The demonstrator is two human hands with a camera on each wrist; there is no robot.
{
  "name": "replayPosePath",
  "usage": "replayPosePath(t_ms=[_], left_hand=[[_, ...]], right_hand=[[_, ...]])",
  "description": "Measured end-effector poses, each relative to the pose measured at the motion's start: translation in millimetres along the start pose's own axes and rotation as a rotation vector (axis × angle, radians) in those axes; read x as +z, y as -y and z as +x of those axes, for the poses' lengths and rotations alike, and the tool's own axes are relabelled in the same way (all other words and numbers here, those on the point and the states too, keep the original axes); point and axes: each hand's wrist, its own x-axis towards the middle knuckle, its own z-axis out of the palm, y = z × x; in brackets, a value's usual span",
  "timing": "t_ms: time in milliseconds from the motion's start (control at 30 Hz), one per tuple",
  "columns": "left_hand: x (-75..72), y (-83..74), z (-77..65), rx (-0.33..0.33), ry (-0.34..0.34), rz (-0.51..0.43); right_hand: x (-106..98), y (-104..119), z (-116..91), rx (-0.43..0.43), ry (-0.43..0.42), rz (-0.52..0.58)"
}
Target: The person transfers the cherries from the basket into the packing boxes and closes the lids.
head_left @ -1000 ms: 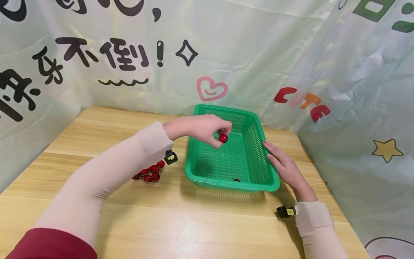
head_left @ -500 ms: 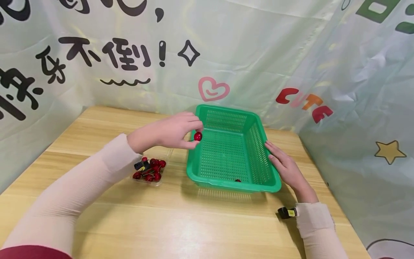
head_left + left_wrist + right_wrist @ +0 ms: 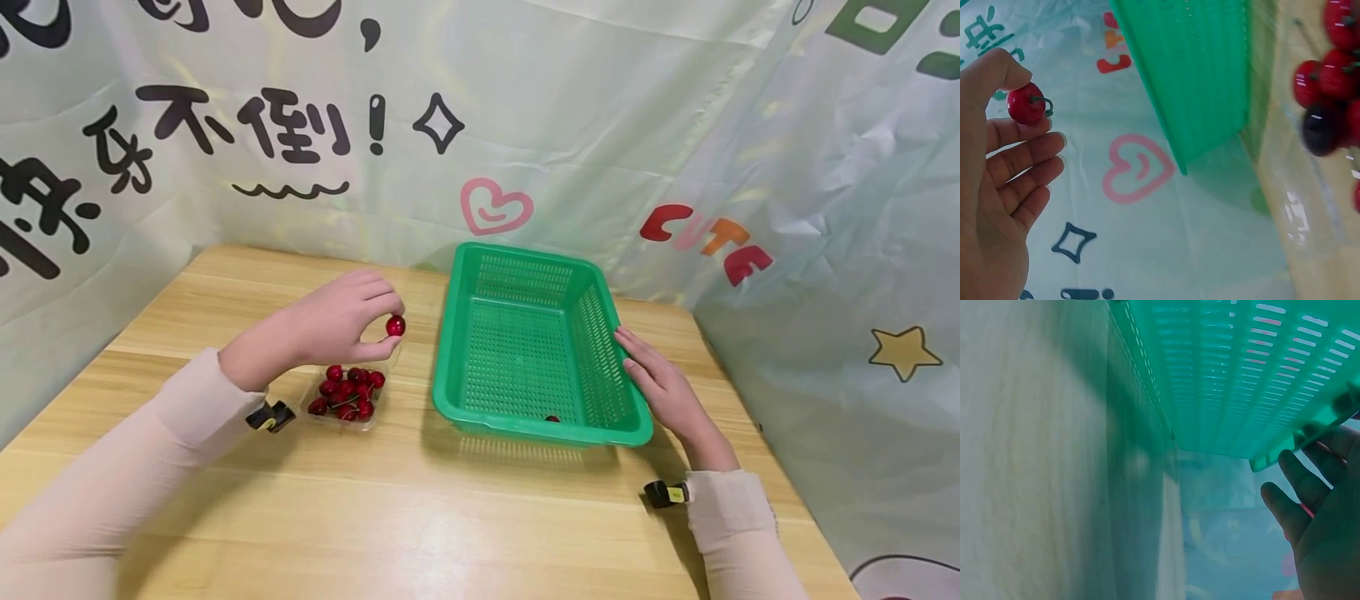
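Observation:
In the head view my left hand (image 3: 326, 321) pinches a red cherry (image 3: 395, 326) between thumb and forefinger. The left wrist view shows that cherry (image 3: 1024, 104) with its short curved stem, the other fingers spread loosely below it. Just under the hand stands a clear plastic box (image 3: 363, 426) with several dark red cherries (image 3: 347, 390) inside. My right hand (image 3: 663, 392) rests its fairly straight fingers on the right rim of a green perforated basket (image 3: 444, 358). Near the basket's front wall lies one cherry (image 3: 552, 418), mostly hidden by the rim.
Everything stands on a light wooden table (image 3: 450, 517). A printed cloth backdrop (image 3: 585, 125) closes off the back and sides. Small black wrist cameras, such as the right one (image 3: 660, 494), sit at both cuffs.
My left hand has moved left with the cherry, from over the basket to above the plastic box. The right hand stays on the basket rim.

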Motion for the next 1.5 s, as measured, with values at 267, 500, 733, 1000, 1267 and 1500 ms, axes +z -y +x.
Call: replayPosePath(t_ms=[267, 500, 733, 1000, 1267, 1500], left_hand=[[8.9, -3.4, -42.7, -0.099, 0.054, 0.017], [21.1, -8.0, -68.7, -0.146, 0.125, -0.004], [25.0, -10.8, -80.1, -0.230, 0.251, -0.048], [26.8, -15.7, -85.1, -0.250, 0.357, -0.071], [24.3, -17.8, -83.9, -0.321, 0.411, -0.095], [15.4, -11.0, -64.9, -0.217, 0.304, -0.067]], right_hand=[[0, 1, 0, -0.002, 0.003, 0.007], [0, 0, 0, -0.010, -0.003, 0.002], [-1, -1, 1, -0.007, -0.007, 0.005], [-1, 1, 0, -0.022, -0.011, 0.005], [0, 0, 1, -0.011, -0.006, -0.005], [0, 0, 0, 0.001, -0.001, -0.010]])
